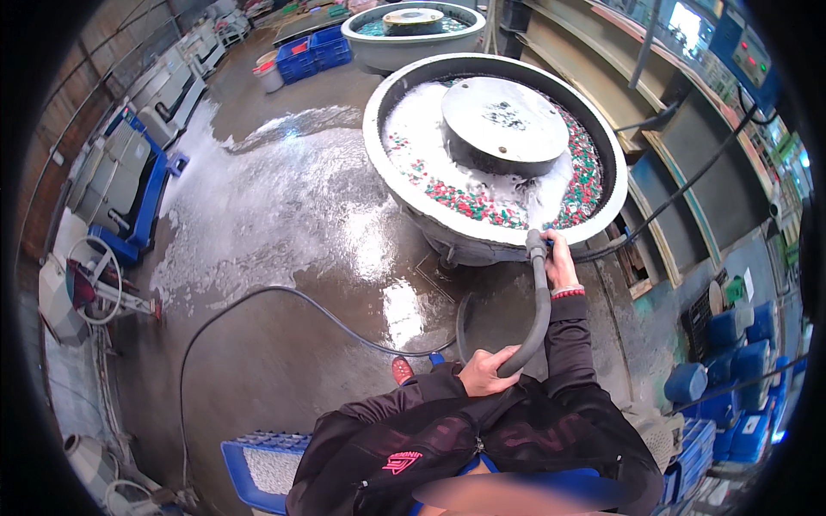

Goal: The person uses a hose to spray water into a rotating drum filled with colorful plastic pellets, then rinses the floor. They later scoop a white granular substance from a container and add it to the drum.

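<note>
A thick grey hose curves up in front of me, and both hands hold it. My right hand is closed around its upper end, just outside the near rim of a big round tub. Water runs from the hose end into the tub. Lower down, close to my body, my left hand has its fingers wrapped round the hose. Inside the tub, small red, green and white pieces lie in a ring, partly under white foam. A round pale lid caps the centre column.
Foamy water covers much of the floor at left. A thin black hose loops across it. Behind stands a second round tub near blue crates. Blue drums stand at right; a blue basket of white pieces is near left.
</note>
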